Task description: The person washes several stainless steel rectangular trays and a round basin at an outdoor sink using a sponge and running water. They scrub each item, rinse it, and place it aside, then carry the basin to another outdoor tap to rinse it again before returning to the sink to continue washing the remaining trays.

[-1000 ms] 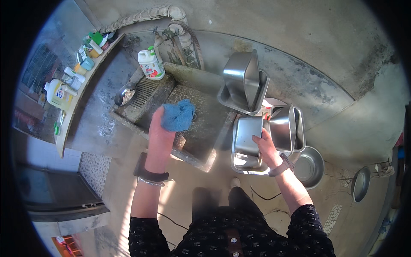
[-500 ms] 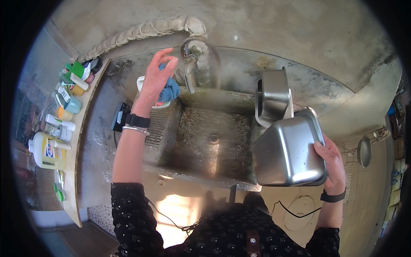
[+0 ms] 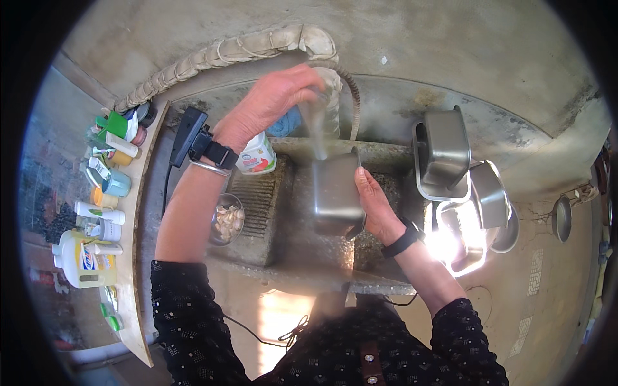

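Stainless-steel pan (image 3: 336, 196) hanging right over the stone sink (image 3: 309, 257), tipped on its side with the rim toward the right hand (image 3: 378, 204), whose fingers clasp that edge, thumb showing! And up goes the action at the tap (image 3: 315, 119), where the left hand (image 3: 278, 96) is a blur, fingers bent around the top; whether they grip it, I can't tell. Just below that hand sits a blue cloth (image 3: 287, 122), with a white jug (image 3: 256, 157) near the wrist. Down on the ribbed drainboard side, a metal bowl (image 3: 217, 238) carries pale, clove-like pieces (image 3: 228, 219). Over to the right, nested metal pans (image 3: 445, 145) stand beside the sink, and sunlight flares off a metal tray (image 3: 473, 241) next to them!
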The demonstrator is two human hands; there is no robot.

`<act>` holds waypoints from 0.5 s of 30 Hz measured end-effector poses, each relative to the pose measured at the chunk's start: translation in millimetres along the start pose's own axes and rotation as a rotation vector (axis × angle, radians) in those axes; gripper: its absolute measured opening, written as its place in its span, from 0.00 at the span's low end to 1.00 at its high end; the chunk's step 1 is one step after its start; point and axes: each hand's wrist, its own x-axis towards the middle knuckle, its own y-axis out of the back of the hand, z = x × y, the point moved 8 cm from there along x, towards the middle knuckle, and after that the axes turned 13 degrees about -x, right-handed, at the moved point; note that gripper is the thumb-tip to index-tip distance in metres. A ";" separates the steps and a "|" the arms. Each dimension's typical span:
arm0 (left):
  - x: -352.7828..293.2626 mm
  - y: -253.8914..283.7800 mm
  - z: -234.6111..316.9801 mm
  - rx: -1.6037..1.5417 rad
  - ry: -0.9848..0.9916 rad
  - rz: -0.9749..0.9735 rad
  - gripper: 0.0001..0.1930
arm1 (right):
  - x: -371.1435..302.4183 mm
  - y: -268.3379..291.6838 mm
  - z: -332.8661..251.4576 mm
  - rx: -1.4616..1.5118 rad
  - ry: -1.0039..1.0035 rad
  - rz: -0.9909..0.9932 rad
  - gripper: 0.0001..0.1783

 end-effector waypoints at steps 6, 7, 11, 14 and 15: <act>-2.7 1.9 -5.5 0.138 0.111 0.202 0.09 | 31.0 -15.0 17.9 -0.002 0.029 0.009 0.23; -4.3 2.4 -3.4 0.127 0.096 0.242 0.11 | 35.4 -18.9 20.2 0.013 0.039 0.012 0.24; -14.6 5.8 -4.7 0.125 0.172 0.372 0.16 | 41.7 -24.7 28.8 -0.004 0.061 0.107 0.22; -19.7 9.6 -5.2 0.097 0.213 0.422 0.18 | 39.6 -26.4 33.6 0.075 0.029 0.133 0.22; -20.8 8.8 -7.3 0.059 0.243 0.415 0.19 | 38.9 -26.2 33.6 0.072 0.031 0.134 0.22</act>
